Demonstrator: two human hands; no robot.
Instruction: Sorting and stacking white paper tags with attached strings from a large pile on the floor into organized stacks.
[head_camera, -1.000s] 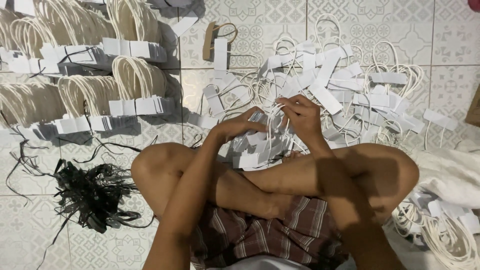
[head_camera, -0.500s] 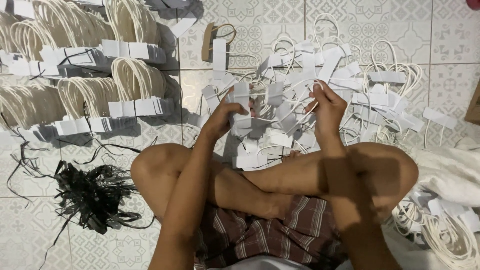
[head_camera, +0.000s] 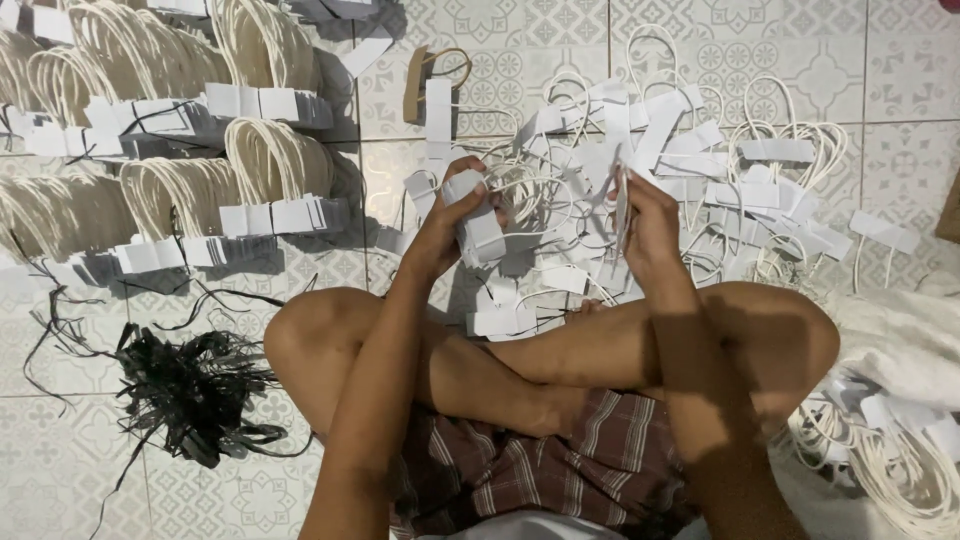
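At far left, tied bundles of white cord handles with paper tabs (head_camera: 270, 190) lie in rows on the patterned tile floor (head_camera: 520, 60). Your left hand (head_camera: 450, 225) is closed around a gathered stack of white paper-tabbed handles (head_camera: 480, 225). Your right hand (head_camera: 645, 215) seems to pinch a single tab from the loose pile of white handles (head_camera: 720, 170). You are mid-gathering; next, lay that piece squarely against the stack.
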